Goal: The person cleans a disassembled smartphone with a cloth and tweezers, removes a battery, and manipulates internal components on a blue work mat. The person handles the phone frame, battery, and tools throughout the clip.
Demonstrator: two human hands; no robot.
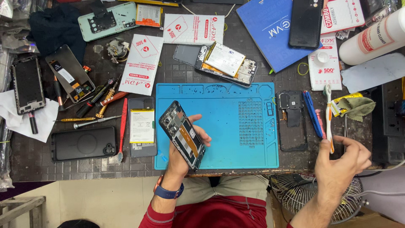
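Opened phone sits tilted above the blue mat, left hand fingers clamped around its edges; right hand fingers pinch a toothbrush; brush lightly, supporting the frame.

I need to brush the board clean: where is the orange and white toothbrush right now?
In the head view, the orange and white toothbrush is at the right, held upright in the right hand, just right of the blue tool and the blue silicone mat.

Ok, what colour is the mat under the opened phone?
The mat is blue, a flat work mat with moulded compartments; the head view shows it best.
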